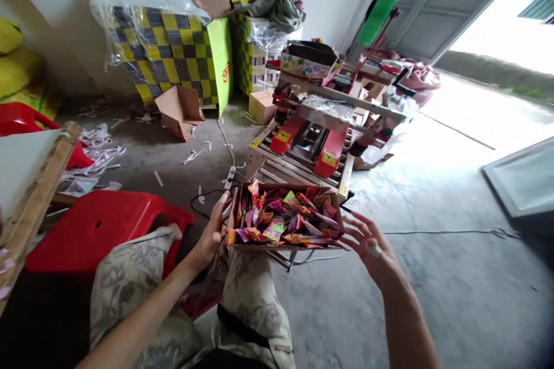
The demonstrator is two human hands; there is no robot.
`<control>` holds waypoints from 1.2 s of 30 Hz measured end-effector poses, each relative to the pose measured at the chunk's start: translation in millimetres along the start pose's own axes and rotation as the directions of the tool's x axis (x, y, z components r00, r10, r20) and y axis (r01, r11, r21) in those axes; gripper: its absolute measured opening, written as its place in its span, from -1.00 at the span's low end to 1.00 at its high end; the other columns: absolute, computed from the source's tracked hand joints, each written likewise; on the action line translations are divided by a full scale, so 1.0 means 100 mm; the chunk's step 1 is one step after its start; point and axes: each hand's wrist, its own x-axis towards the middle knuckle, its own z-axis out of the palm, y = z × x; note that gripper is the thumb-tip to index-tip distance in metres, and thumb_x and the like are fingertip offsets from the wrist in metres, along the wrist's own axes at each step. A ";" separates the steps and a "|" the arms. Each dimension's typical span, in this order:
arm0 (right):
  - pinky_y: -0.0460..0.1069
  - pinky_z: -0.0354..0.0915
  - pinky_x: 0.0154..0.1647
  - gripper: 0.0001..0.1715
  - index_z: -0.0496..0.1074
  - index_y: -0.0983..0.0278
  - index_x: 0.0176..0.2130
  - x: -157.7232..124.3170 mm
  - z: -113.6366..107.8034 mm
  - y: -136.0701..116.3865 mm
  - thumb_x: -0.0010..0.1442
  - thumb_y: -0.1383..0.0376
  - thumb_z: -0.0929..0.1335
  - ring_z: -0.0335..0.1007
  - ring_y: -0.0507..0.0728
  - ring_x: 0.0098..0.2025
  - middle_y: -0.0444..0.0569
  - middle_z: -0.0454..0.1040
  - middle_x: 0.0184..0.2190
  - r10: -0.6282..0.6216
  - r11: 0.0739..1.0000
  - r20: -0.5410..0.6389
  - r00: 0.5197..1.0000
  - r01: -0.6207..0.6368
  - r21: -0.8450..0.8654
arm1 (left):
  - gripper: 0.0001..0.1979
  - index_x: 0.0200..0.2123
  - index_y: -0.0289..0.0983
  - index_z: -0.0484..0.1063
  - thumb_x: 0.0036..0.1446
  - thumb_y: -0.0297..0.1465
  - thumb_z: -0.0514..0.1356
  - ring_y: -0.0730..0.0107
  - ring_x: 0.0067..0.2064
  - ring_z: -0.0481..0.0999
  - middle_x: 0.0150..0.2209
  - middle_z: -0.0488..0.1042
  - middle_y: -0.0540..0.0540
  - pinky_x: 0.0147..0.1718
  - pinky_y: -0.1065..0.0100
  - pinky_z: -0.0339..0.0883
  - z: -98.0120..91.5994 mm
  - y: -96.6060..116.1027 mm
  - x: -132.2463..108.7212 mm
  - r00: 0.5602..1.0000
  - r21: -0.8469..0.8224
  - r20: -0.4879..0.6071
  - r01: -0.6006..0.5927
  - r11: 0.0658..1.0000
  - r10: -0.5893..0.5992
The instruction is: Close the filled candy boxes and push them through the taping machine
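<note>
An open cardboard box (285, 247) full of small, shiny packets (281, 216) in orange, pink and purple is in front of me. My left hand (215, 229) holds the box's left end, thumb toward me. At the opposite end, my right hand (370, 245) has its long fingers against the right wall, spread a little apart. Between them the box stays level, at the near end of a roller conveyor (285, 170). Whether the conveyor carries some of its weight is hidden.
A carton sealing machine with red belts (331, 153) stands on the conveyor, with an open printed carton (307, 63) on top. Left of me is a red plastic stool (90, 230). Yellow-and-black checkered cartons (168, 49) are stacked behind. A power strip (229, 177) and cords lie on the floor.
</note>
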 end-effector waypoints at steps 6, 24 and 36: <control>-0.02 0.33 -0.37 -0.65 0.27 0.24 -0.37 -0.24 0.12 -0.23 0.07 0.09 0.45 0.30 0.07 -0.41 -0.09 0.35 -0.44 0.124 0.981 0.190 0.974 -0.092 -0.170 | -0.51 0.03 -0.13 0.39 0.03 -0.13 0.28 0.13 0.05 0.29 -0.02 0.22 -0.18 0.03 0.14 0.27 -0.19 0.33 0.01 0.974 0.322 0.110 -0.222 0.920 0.197; -0.05 0.26 -0.40 -0.62 0.24 0.22 -0.20 -0.05 0.14 -0.50 0.14 0.02 0.35 0.27 0.08 -0.37 -0.09 0.31 -0.39 0.052 0.854 0.143 0.988 0.030 -0.520 | -0.42 0.11 -0.24 0.23 0.01 -0.48 0.30 0.20 -0.02 0.37 -0.04 0.33 -0.16 0.02 0.19 0.28 0.20 1.01 0.73 0.943 0.395 0.248 -0.308 0.865 0.222; -0.08 0.20 -0.52 -0.71 0.35 0.25 -0.35 0.00 0.22 -0.96 0.13 0.07 0.34 0.20 0.04 -0.52 -0.12 0.31 -0.54 -0.120 0.727 0.075 0.990 0.140 -0.672 | -0.24 0.33 -0.18 -0.28 0.21 0.02 -0.05 0.01 0.33 -0.17 0.34 -0.29 -0.23 0.24 -0.02 -0.14 -0.40 0.32 0.47 0.927 0.300 0.302 -0.315 0.900 0.224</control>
